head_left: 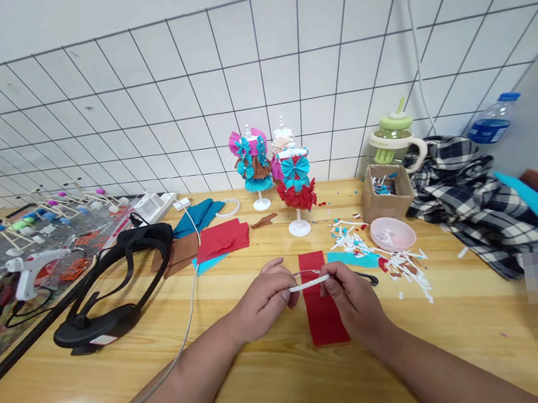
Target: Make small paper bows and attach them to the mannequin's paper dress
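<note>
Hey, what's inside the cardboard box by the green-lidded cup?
The cardboard box holds small white, blue and dark scraps, visible at its open top. Anything beneath that top layer is covered.

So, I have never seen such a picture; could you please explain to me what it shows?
There is no machine: a person's left hand and right hand, both bare, hold a thin white strip above a red sheet. The picture comes from a camera worn on that person's head, looking forward and down. Small stands dressed in coloured ruffles are farther back on the wooden table. To the right are white scraps, a pink bowl and a small box; to the left, a black headset.
</note>
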The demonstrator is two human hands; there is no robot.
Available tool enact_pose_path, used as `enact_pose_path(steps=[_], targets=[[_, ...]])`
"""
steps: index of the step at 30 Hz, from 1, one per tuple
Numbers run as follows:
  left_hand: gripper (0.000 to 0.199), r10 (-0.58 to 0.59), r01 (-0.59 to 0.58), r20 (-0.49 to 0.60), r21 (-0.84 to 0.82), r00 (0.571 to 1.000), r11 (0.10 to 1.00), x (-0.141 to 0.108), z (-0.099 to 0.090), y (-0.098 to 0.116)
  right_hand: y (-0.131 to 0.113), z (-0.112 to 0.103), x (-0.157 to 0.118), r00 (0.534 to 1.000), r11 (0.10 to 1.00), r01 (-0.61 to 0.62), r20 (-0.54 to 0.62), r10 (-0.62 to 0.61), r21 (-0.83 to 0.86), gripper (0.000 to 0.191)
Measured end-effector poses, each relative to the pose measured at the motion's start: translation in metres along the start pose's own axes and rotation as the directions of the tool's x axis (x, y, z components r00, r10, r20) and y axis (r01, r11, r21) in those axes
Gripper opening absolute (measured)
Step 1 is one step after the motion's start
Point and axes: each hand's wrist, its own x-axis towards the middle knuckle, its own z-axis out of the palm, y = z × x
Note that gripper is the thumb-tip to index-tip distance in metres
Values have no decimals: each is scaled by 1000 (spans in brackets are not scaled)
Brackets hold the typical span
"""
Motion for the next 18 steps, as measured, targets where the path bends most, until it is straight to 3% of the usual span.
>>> enact_pose_path(steps=[8, 13, 16, 18], targets=[[43, -14, 17, 20, -163, 1000, 987, 2, 4, -3, -2, 5, -1, 997, 990, -73, 30, 70, 122, 24], [40, -20, 25, 29, -206, 999, 978, 0, 4, -4, -1, 2, 1, 997, 995, -57, 46, 54, 76, 24], [34, -37, 43, 41, -143, 998, 989, 0, 5, -1, 0, 2, 2, 996, 990, -85, 12, 84, 109, 20], [30, -12, 12, 20, 7, 1000, 1000, 1, 6, 1, 0, 3, 2, 992, 975, -120, -28, 127, 186, 23]])
